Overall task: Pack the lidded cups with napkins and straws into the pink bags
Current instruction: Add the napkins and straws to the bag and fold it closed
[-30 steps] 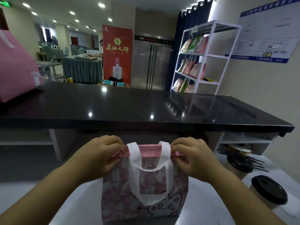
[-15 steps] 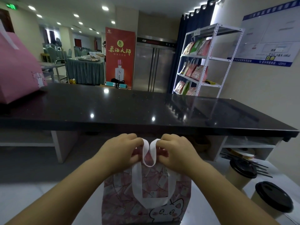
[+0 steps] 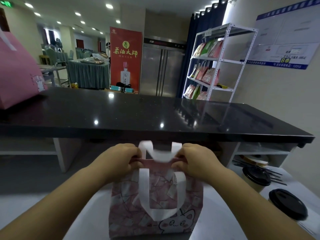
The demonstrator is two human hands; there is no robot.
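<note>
Pink bag (image 3: 126, 196): patterned, with a cartoon cat low on its front; stands upright on the pale tabletop (image 3: 216, 224), centred just in front of the person.
Bag mouth: top rim drawn into a narrow band between the two hands; contents not visible.
Front handle (image 3: 143, 191): white loop, hangs down flat against the bag's front.
Rear handle (image 3: 161, 149): white loop, stands up above the rim between the hands; blurred.
Left hand (image 3: 121, 158): at the rim's left end, fingers (image 3: 136, 162) curled and pinching the pink rim.
Right hand (image 3: 195, 158): at the rim's right end, fingers (image 3: 176, 164) curled and pinching the rim likewise.
Far lidded cup (image 3: 256, 178): tan body, black lid; upright on the pale tabletop, right of the bag and apart from it.
Near lidded cup (image 3: 287, 204): same kind, upright, nearer the right edge of view.
Dark straws (image 3: 277, 177): thin rods lying just beside the far cup, on its far side.
Second pink bag (image 3: 17, 71): plain pink, stands at the left end of the black tabletop (image 3: 138, 115), well apart from the hands.
White shelf rack (image 3: 218, 63): against the right wall, carrying rows of coloured bags.
Red banner (image 3: 125, 59): upright beyond the black tabletop, beside steel refrigerator doors (image 3: 162, 70).
</note>
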